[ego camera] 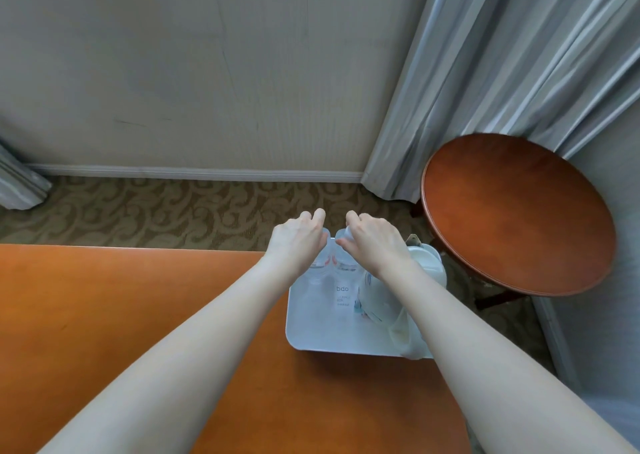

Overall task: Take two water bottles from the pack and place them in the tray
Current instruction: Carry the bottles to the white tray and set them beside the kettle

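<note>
Room: carpeted corner with a pale wall, grey curtains [502, 55] and a round wooden side table [519, 214] off beyond our right hand.
Table: an orange wooden table [104, 315] fills the lower view; a white tray [311, 336] sits at its far right corner, directly under both of our hands.
Left hand: our left hand [298, 242] curls over the top of the left bottle [317, 270], fingers closed round its neck from above.
Right hand: our right hand [375, 242] is closed the same way over the cap end of the right bottle [343, 273].
Bottles: two clear water bottles stand upright, side by side and touching or nearly so, at the far end of the tray; whether their bases rest on it we cannot tell.
Key relation: each bottle's long axis runs straight down from its own hand, so we judge the coming move is simply to let go and lift away.
Other items: a white lidded container [427, 263] lies just right of our right wrist, crumpled clear plastic [377, 304] beneath that forearm.
</note>
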Demonstrator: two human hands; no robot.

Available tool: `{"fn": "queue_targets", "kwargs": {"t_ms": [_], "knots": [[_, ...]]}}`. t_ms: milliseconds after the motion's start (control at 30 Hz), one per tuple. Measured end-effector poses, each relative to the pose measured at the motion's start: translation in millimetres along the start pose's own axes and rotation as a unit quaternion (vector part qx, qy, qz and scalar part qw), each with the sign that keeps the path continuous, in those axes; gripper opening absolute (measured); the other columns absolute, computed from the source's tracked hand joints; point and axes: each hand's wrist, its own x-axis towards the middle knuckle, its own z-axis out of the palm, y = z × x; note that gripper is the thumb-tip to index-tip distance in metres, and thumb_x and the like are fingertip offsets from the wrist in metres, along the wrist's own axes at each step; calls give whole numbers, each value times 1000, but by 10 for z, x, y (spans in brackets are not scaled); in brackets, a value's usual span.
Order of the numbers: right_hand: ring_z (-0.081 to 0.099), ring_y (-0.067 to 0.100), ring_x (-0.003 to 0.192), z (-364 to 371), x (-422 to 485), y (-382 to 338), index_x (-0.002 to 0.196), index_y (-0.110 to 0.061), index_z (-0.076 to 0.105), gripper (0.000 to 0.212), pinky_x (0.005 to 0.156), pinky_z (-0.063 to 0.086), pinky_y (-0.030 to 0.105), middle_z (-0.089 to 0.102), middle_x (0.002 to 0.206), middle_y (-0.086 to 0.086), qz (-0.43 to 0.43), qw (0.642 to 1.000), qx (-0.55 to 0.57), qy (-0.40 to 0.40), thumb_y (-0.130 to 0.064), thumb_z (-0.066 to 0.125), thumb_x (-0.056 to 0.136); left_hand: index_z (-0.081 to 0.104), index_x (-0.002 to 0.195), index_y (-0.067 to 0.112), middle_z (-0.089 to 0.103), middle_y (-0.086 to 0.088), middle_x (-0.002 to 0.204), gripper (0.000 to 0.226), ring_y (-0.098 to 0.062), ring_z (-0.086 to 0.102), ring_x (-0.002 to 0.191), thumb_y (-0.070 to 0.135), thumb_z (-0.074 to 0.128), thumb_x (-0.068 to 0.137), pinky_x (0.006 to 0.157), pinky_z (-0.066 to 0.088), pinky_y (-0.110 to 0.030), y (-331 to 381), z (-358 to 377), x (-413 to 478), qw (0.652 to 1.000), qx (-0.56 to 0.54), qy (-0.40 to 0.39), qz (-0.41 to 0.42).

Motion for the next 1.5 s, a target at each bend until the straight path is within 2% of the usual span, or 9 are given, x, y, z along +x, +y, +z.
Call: {"fn": "queue_targets", "kwargs": {"t_ms": [133,267,400,533,733,900,1067,1400,1500], "knots": [[63,31,83,-38,26,-34,100,-8,48,43,58,38,33,63,94,10,-1,998,-40,-38,-49,54,88,43,100,10,44,-4,79,27,-31,61,70,36,38,97,51,35,-33,-23,-35,17,999,19,-28,17],[60,29,91,-173,82,-3,111,-11,47,47,61,39,34,60,102,9,-26,991,-82,-98,-50,55,87,44,112,11,56,-8,96,46,-30,63,80,52,42,92,54,35,-33,-123,-175,87,991,95,-46,82],[57,29,94,-227,119,9,116,-12,44,38,61,37,35,57,104,10,-83,981,-129,-121,-34,59,89,43,121,12,59,-8,103,49,-29,63,90,49,50,89,63,38,-35,-216,-354,178,961,167,-61,214],[56,28,86,-216,133,26,111,-10,47,27,58,38,35,57,97,10,-101,980,-117,-128,-23,58,90,48,116,11,60,-8,101,30,-28,60,96,28,51,92,70,51,-39,-325,-454,243,934,164,-145,281],[45,25,75,-189,132,10,99,-6,48,24,62,43,38,59,94,13,-55,989,-48,-129,-26,59,90,52,104,7,60,-9,97,25,-28,58,94,28,53,93,64,44,-36,-323,-372,198,959,75,-135,237],[55,32,86,-163,71,27,90,-6,50,28,61,36,35,60,92,14,16,997,10,-80,-33,55,90,44,80,8,49,-10,80,31,-31,54,79,35,51,92,59,35,-35,-219,-259,86,991,-16,-77,104],[57,38,90,-56,60,-105,82,-5,50,26,59,32,35,63,92,19,125,988,86,-18,-29,56,89,27,56,14,28,1,61,46,-26,42,67,30,52,90,51,30,-31,-3,-117,52,991,-124,-27,-36],[58,38,88,5,68,-109,81,-6,48,29,59,32,34,65,93,19,148,985,89,1,-32,57,89,24,53,17,27,1,60,48,-27,43,66,29,52,90,45,23,-29,42,-137,64,987,-134,-37,-77],[58,38,88,-10,72,-102,82,-5,48,30,59,33,34,64,94,19,146,986,81,-4,-33,57,89,29,57,14,33,-1,64,45,-26,43,68,31,52,91,50,28,-30,40,-138,57,987,-130,-46,-82]]}}
